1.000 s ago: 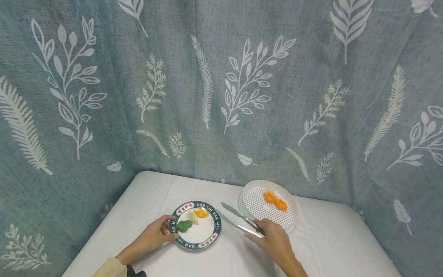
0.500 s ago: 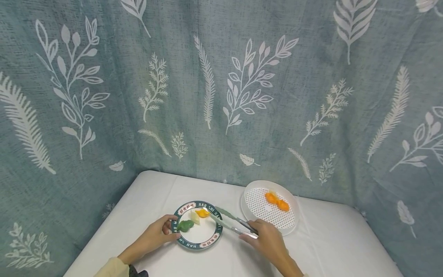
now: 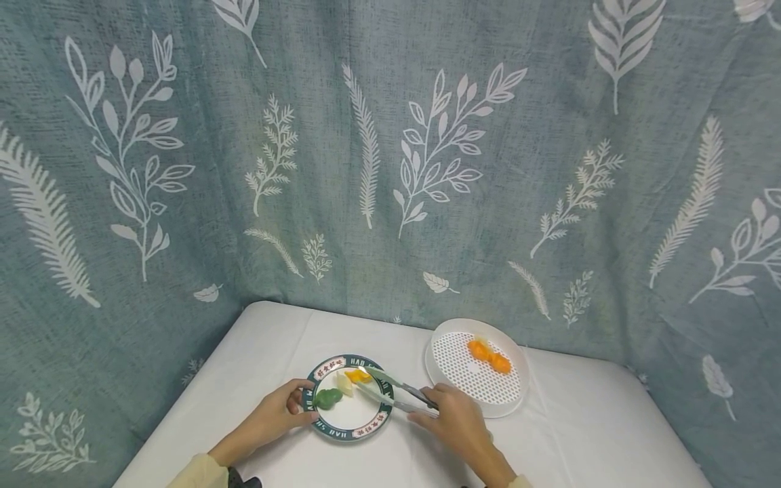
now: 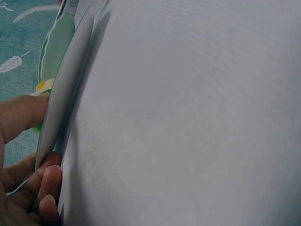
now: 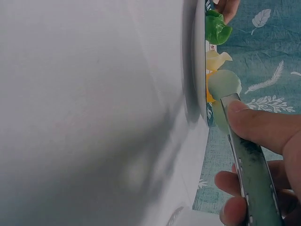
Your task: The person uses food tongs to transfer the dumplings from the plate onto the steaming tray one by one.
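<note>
My left hand (image 3: 274,412) grips the left rim of a round white plate (image 3: 356,417) with a dark green patterned border. In the left wrist view the thumb lies over the rim, fingers beneath. On the plate lie a green dumpling-shaped piece (image 3: 327,398), a cream one (image 3: 344,384) and a yellow one (image 3: 356,375). My right hand (image 3: 454,417) holds metal tongs (image 5: 256,183) with pale green tips, thumb on one arm and fingers round the other. The spread tips reach over the plate's right rim, on either side of the yellow piece, partly covering it.
A white round tray (image 3: 448,373) with a perforated base stands behind the right hand. Orange pieces (image 3: 499,364) and a paler one lie in it. White cloth (image 3: 573,420) covers the table, and a blue-green leaf-patterned curtain (image 3: 342,271) hangs behind and beside it.
My right hand has moved left with the tongs, bringing their tips from beside the plate to the yellow piece. The left hand keeps its grip on the plate.
</note>
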`<state>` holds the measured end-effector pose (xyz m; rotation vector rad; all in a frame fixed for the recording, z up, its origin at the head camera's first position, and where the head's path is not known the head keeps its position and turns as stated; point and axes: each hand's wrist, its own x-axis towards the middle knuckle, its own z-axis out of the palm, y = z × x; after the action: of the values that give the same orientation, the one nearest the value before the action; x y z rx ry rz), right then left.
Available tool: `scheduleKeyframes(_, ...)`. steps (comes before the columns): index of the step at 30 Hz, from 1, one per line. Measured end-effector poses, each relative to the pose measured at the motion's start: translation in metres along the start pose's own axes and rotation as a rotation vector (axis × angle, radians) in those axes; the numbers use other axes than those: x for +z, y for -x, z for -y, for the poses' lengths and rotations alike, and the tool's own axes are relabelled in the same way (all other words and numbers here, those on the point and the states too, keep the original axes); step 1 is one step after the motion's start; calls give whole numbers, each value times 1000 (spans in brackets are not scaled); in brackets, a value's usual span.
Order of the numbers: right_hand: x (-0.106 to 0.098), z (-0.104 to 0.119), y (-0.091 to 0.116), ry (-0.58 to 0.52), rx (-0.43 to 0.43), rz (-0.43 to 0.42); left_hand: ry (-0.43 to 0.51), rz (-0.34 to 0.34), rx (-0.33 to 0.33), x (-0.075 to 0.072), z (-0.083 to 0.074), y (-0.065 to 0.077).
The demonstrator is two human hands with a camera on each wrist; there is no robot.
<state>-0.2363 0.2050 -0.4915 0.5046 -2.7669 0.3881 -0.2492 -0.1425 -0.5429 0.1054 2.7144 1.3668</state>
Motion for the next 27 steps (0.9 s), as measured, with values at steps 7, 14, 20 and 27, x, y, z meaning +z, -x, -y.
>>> scheduleKeyframes(7,8,5,-7,4,-37,-29,-1,10,0,0,3,-3)
scheduleKeyframes(14,14,3,-8,29,-87,-73,-2,13,6,0,4,-3)
scheduleKeyframes(20,14,3,-7,15,-115,-115,1,13,7,0,2,-2)
scheduleKeyframes(27,12,3,-4,18,-93,-116,7,12,10,0,1,-1)
